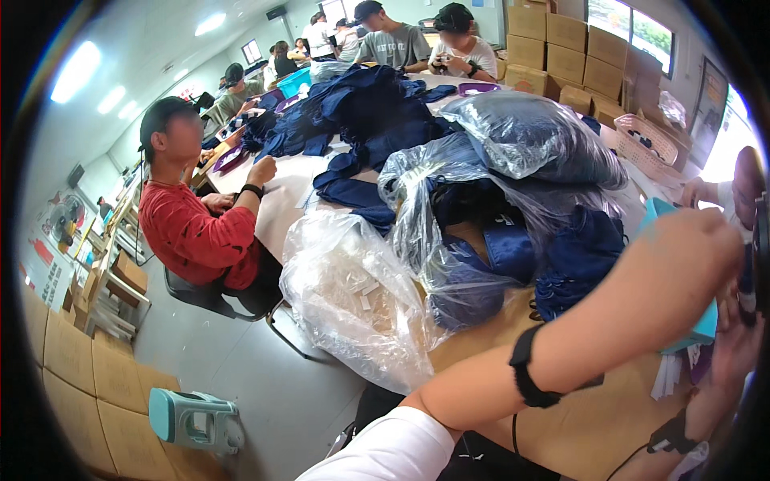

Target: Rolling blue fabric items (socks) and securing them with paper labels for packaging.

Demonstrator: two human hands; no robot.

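Note:
My left arm, in a white sleeve with a black wristband, reaches across to the right edge. There my left hand (707, 240) is bent over with its knuckles up, and its fingertips are hidden. Just below it is my right hand (734, 353), fingers curled upward beside a narrow dark thing (747, 276) at the dim rim of the view. Both hands seem closed around it, but its kind is not clear. Behind and under my left wrist stands a light-blue bin (699, 330). White strips (666, 377) lie on the table near my right hand.
Clear plastic bags (537, 140) of navy fabric pieces and a crumpled clear bag (349, 289) cover the near table. A navy pile (361, 108) lies beyond. A person in red (196, 232) sits at left; another person is close at right. A stool (192, 417) and cartons (72, 393) stand on the floor.

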